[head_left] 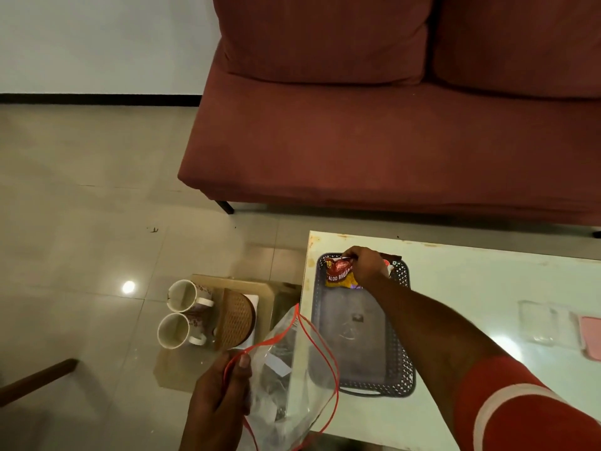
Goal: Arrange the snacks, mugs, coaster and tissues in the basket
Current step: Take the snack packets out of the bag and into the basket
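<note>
A dark plastic basket (398,382) lies on the white table (471,288). My right hand (366,265) reaches into its far end, fingers closed on a red and yellow snack packet (338,273) that rests on the basket floor. My left hand (218,398) pinches the red-edged mouth of a clear plastic bag (286,385) at the table's left edge. Two floral mugs (182,296) (174,330) stand beside a round woven coaster (234,319), which leans on a white tissue pack (252,304), all on a low stool left of the table.
A maroon sofa (390,125) fills the space behind the table. A clear plastic case (536,322) and a pink item (592,340) lie on the table's right side. A dark wooden leg (35,380) crosses the tiled floor at lower left.
</note>
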